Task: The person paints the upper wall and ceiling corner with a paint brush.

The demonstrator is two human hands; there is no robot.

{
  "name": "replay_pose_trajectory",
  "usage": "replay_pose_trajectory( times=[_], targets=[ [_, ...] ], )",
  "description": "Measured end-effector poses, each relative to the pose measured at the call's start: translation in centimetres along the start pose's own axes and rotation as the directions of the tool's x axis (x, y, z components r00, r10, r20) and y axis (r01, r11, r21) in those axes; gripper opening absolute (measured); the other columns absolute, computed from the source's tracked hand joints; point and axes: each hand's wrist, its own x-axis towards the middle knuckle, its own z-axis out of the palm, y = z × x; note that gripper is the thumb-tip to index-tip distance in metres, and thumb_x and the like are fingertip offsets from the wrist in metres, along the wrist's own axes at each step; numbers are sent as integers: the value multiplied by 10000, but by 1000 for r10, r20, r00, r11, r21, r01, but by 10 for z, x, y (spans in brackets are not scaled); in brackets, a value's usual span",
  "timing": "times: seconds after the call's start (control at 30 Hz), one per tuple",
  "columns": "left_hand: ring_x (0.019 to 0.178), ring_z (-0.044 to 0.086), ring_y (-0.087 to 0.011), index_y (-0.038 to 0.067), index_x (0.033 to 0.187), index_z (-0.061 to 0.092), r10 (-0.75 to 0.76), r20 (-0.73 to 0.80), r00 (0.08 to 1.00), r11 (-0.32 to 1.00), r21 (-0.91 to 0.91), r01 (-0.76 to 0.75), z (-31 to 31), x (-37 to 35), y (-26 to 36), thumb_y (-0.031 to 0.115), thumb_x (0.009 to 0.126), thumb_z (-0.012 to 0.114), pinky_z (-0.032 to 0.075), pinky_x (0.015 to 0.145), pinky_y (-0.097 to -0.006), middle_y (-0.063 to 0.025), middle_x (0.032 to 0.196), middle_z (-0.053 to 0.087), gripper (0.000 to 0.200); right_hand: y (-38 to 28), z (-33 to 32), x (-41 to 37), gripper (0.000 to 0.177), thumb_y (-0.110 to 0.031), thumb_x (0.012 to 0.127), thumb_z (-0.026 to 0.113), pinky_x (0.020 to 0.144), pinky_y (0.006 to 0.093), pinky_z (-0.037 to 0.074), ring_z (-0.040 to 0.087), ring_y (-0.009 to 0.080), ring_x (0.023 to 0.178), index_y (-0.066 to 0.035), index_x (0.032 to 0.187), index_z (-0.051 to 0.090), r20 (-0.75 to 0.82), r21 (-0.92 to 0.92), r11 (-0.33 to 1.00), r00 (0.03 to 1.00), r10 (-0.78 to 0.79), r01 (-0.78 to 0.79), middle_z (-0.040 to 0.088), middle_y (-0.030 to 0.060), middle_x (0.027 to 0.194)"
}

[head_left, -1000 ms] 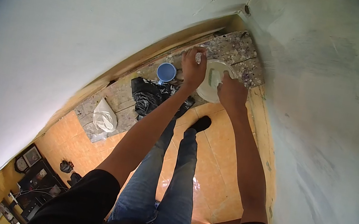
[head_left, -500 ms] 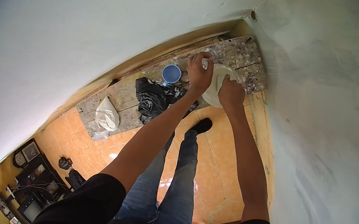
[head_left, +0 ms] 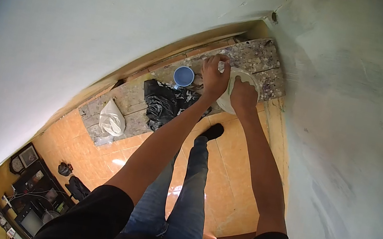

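My left hand (head_left: 215, 77) is closed, thumb and fingers curled together at the left rim of a round whitish tub (head_left: 225, 104). My right hand (head_left: 244, 97) reaches over that tub with its fingers folded in, and a thin pale greenish strip shows beside them. I cannot tell what either hand holds. Left of my left hand stands a blue mug (head_left: 183, 76), its handle toward me. A crumpled black plastic bag (head_left: 161, 104) lies below the mug, partly behind my left forearm. The tub rests on a paint-spattered plank platform (head_left: 268, 74).
A white plastic bag (head_left: 112, 120) with something in it sits at the platform's left end. Pale walls (head_left: 351, 112) meet in a corner just beyond the planks. Below are orange floor tiles (head_left: 237, 179) and my leg with a black sock (head_left: 213, 131). A dark cabinet (head_left: 39, 185) stands lower left.
My right hand has shifted slightly left and down over the tub, closer to my left hand. The left hand stays at the rim. The camera view has tilted a little.
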Motion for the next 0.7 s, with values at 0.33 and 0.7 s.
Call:
replay_pose_trajectory(
  times=[0.33, 0.7],
  targets=[
    [1024, 531, -314, 105, 924, 624, -23, 8, 1000, 1000, 13, 23, 0, 0, -2, 169, 846, 604, 387, 882, -458, -71, 948, 632, 103, 1, -1, 1, 217, -92, 858, 507, 715, 449, 546, 672, 374, 845, -25, 1041, 602, 2, -14, 1000, 1000, 28, -27, 662, 207, 861],
    [1024, 538, -320, 101, 923, 628, -37, 11, 999, 999, 23, 37, 0, -1, -2, 172, 853, 595, 392, 865, -468, -72, 941, 636, 105, 6, -4, -4, 267, -98, 864, 506, 696, 433, 548, 680, 346, 818, -43, 1106, 606, 20, -98, 995, 999, 30, -27, 671, 187, 856]
  ],
)
